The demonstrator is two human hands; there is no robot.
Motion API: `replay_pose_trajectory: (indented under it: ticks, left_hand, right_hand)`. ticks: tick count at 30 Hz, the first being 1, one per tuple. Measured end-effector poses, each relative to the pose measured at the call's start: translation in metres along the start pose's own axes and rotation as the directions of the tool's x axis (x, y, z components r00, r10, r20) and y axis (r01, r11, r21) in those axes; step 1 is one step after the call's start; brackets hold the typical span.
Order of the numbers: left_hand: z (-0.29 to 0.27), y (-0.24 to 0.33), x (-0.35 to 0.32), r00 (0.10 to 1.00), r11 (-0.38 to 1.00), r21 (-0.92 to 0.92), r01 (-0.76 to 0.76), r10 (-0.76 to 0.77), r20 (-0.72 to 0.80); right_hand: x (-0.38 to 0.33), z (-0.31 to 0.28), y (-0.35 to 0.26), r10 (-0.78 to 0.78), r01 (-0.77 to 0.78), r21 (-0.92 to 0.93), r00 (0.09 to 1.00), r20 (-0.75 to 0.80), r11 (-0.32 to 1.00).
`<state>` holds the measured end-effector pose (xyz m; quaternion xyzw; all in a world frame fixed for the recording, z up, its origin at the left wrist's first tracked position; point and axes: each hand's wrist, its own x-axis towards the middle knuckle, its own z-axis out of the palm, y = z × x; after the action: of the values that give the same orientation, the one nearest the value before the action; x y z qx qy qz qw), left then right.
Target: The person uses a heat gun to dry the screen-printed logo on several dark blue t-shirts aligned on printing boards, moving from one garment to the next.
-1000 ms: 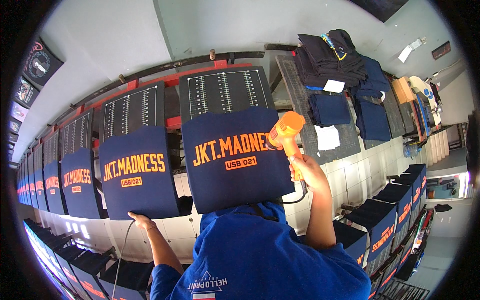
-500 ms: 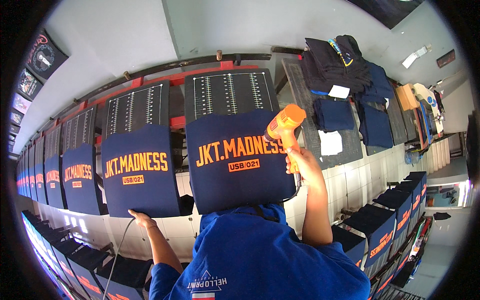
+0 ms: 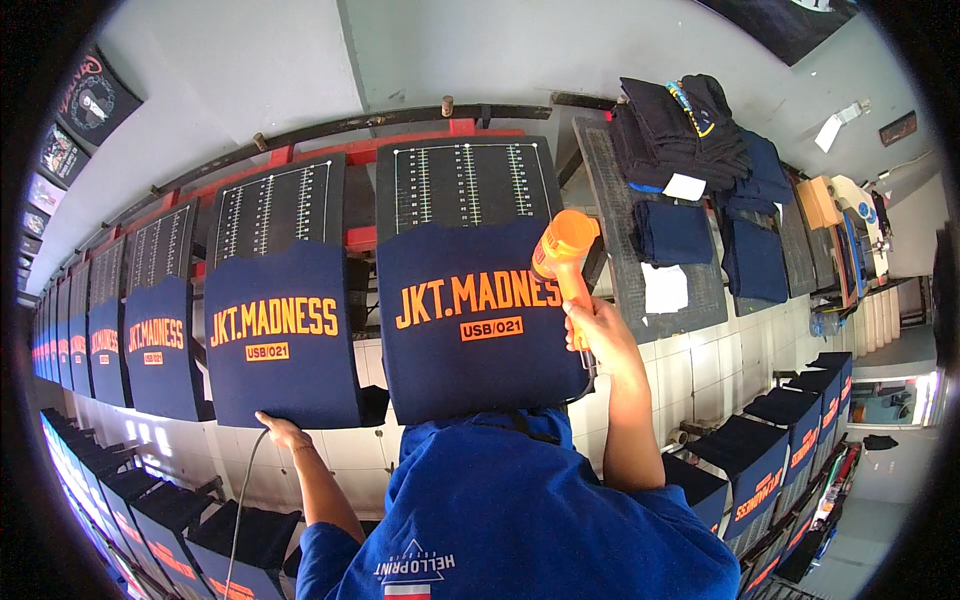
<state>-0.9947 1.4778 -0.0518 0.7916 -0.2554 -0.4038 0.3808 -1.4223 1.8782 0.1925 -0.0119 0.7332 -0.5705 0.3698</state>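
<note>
A narrow gap lay open left of the centre pallet (image 3: 470,290); the neighbouring pallet (image 3: 280,330) walled its far side.

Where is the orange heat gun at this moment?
In the head view, the orange heat gun is right of centre, held up in the right hand, its nozzle over the right edge of the nearest navy printed shirt.
</note>
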Motion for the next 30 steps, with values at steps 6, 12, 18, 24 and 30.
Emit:
replay_pose_trajectory:
  ticks: [6,12,18,24,30]
  left_hand:
    - [0.002,-0.001,-0.002,0.999,0.999,0.030,-0.031,0.032,-0.011]
    - [0.000,0.002,-0.007,0.999,0.999,-0.006,-0.047,0.047,0.013]
    - [0.002,0.005,-0.010,1.000,1.000,0.011,-0.023,0.023,-0.004]
    - [0.004,0.009,-0.013,0.999,0.997,0.073,-0.019,0.022,-0.039]
    - [0.000,0.005,-0.009,0.999,0.998,0.054,-0.020,0.022,-0.032]
  right_hand:
    - [-0.013,-0.003,0.001,0.028,-0.028,0.021,0.999,0.026,0.999]
    - [-0.026,-0.007,0.009,0.027,-0.028,0.015,0.999,0.027,1.000]
    - [-0.038,-0.011,0.014,0.051,-0.052,0.030,0.998,0.045,0.998]
    - [-0.046,-0.016,0.015,0.058,-0.059,0.054,0.998,0.018,0.997]
    - [-0.042,-0.007,0.011,0.074,-0.079,0.048,0.991,0.109,0.996]
